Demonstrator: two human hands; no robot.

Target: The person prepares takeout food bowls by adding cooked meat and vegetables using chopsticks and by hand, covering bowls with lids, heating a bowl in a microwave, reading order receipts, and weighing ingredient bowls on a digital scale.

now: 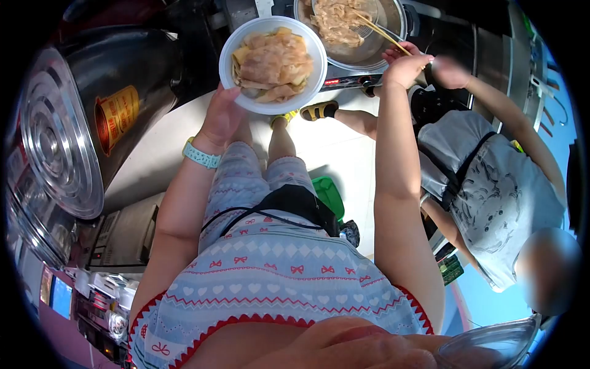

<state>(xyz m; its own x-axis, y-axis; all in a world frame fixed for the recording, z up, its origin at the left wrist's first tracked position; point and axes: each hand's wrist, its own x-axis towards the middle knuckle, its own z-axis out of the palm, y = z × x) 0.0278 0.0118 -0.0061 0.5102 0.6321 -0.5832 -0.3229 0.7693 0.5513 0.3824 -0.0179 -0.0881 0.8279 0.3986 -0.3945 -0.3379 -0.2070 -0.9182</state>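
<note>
A white bowl is held up by its near left edge in my left hand, thumb against the rim. Pale, thin slices of cooked meat lie heaped in it over yellowish pieces. My right hand is closed around a pair of chopsticks, whose tips reach over a metal pot. More sliced meat sits in the pot, apparently in a mesh strainer. Whether the chopsticks grip a slice, I cannot tell.
Another person in a grey top stands at the right, a hand close to my right wrist. A large dark pot with a metal lid stands at left. A green bin is on the floor.
</note>
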